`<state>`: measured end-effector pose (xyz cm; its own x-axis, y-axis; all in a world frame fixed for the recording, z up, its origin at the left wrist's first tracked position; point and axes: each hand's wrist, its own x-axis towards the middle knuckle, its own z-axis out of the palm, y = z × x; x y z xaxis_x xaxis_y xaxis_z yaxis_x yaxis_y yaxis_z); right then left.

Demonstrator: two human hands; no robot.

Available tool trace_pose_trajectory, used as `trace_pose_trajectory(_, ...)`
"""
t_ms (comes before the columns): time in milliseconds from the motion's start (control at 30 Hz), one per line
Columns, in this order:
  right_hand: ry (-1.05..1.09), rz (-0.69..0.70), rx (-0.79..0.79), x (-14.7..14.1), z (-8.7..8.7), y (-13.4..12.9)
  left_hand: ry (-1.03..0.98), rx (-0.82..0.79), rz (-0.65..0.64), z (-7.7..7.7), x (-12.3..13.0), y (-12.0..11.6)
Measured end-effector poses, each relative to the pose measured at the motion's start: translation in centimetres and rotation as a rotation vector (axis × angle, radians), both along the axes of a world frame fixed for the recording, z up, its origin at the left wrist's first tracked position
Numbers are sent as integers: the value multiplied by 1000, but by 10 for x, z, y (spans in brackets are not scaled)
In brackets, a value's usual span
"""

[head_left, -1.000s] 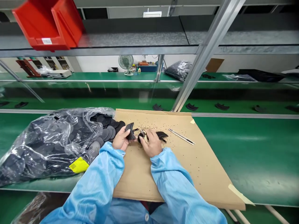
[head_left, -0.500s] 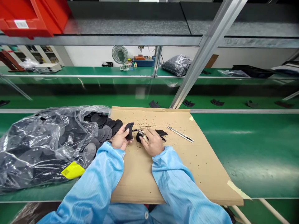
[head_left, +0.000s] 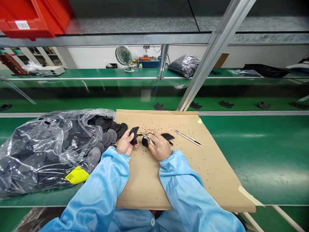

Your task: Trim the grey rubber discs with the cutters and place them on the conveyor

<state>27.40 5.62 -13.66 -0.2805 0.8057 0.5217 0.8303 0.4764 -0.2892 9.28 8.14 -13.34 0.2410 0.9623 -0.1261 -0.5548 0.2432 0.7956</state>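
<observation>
My left hand [head_left: 125,143] is closed around a curved black plastic part [head_left: 134,135], held upright above the cardboard sheet [head_left: 142,180]. In my right hand [head_left: 160,146] is a pair of cutting pliers [head_left: 146,137] with a pale handle. Their metal jaws point left, at a thin black strip sticking out from the part. Whether the jaws touch that strip I cannot tell. Another black curved part [head_left: 167,136] lies on the cardboard behind my right hand, partly hidden by it. A dark piece [head_left: 145,142] lies below the pliers. Tiny black scraps are scattered around.
A utility knife [head_left: 188,138] lies right of my hands. On the left, a clear plastic bag [head_left: 48,154] spills black discs [head_left: 105,138] beside the cardboard. More curved parts [head_left: 226,104] sit on the green belt behind. A metal post [head_left: 205,61] slants up at the right.
The pliers' jaws show more clearly, and the right-hand fingers have shifted slightly back along the handle. My left hand keeps the black part in nearly the same place. The view has shifted slightly.
</observation>
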Motion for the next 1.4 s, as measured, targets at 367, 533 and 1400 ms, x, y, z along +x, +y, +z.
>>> trace_pose_trajectory(367, 251, -39, -109, 0, -4, -3, 73, -14, 126, 5, 4, -2)
trace_pose_trajectory(533, 355, -108, -65, 1, -4, -2, 16, 2, 160, 3, 2, 0)
trace_pose_trajectory(1400, -47, 78, -149, -17, 4, -13, -156, -138, -129, 1, -7, 3)
